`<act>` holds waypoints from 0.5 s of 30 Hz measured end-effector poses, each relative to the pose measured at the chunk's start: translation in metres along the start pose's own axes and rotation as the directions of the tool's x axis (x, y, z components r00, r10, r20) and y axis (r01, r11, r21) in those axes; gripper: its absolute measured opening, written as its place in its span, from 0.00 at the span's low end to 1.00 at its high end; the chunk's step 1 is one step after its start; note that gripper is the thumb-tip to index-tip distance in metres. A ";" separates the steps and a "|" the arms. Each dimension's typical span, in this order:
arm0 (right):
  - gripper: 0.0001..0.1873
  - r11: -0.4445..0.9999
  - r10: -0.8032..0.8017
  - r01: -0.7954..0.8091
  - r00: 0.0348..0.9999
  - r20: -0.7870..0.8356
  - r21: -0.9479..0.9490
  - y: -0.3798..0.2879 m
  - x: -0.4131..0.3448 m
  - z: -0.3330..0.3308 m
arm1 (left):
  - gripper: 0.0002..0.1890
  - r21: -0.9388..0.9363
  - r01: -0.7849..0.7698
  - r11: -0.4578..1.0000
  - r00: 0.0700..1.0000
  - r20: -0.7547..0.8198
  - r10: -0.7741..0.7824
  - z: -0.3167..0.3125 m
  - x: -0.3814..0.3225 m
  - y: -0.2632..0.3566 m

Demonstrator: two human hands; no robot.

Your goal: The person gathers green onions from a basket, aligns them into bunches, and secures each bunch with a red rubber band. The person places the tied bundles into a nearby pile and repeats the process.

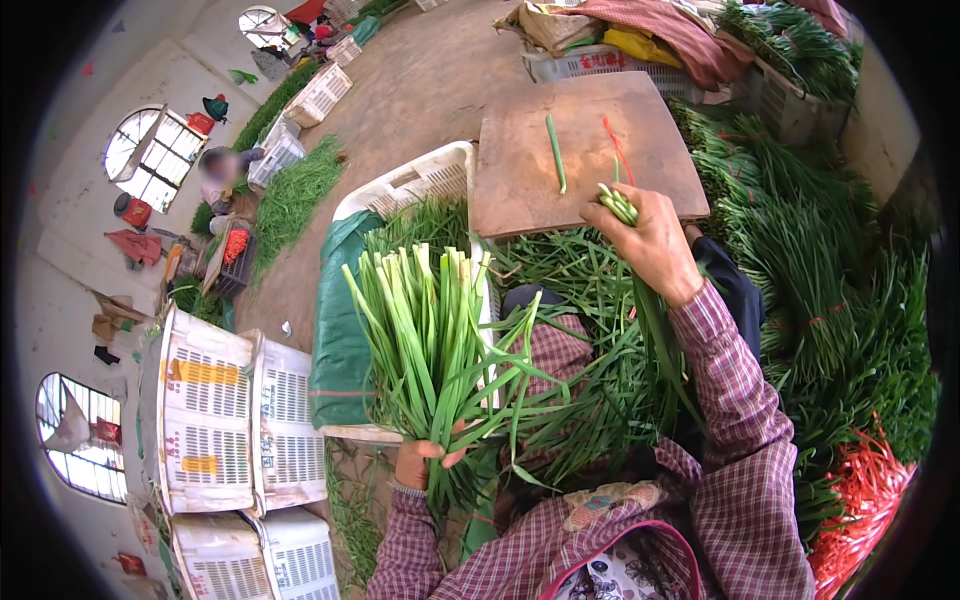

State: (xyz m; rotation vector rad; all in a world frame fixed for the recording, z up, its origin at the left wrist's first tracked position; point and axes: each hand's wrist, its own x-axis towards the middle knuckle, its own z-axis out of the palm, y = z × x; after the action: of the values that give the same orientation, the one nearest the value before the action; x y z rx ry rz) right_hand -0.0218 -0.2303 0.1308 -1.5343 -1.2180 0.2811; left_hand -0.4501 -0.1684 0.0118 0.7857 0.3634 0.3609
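My left hand grips a thick bunch of long green leafy stalks, pale ends up, above the front of a white plastic crate with a green woven sheet over its side. My right hand holds a small bundle of stalks, pale ends up, at the near edge of a wooden board; its leaves hang below the hand. On the board lie a single green stalk and a red tie strip. Loose green leaves cover my lap.
Tied green bundles are heaped at the right, with a pile of red strips at lower right. White crates are stacked at the left. A crate with cloths stands beyond the board. Another person sits by the far left wall.
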 end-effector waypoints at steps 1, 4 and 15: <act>0.14 0.997 -0.016 0.016 1.000 -0.005 0.073 0.004 -0.005 0.002 | 0.27 0.011 0.000 1.000 1.000 -0.015 0.000 -0.001 -0.001 0.000; 0.17 0.984 0.005 -0.031 0.989 0.147 0.176 -0.029 -0.012 0.001 | 0.26 0.054 0.011 0.998 0.997 -0.081 -0.006 0.006 -0.003 0.000; 0.13 0.983 0.047 -0.067 0.992 0.118 0.168 -0.013 -0.010 0.011 | 0.28 0.030 0.024 0.999 0.999 0.037 -0.025 -0.024 -0.008 -0.006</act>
State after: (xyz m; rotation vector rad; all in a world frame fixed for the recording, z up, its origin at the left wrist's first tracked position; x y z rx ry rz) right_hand -0.0414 -0.2333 0.1334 -1.4201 -1.2069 0.5049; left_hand -0.4663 -0.1608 -0.0063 0.8150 0.3431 0.3182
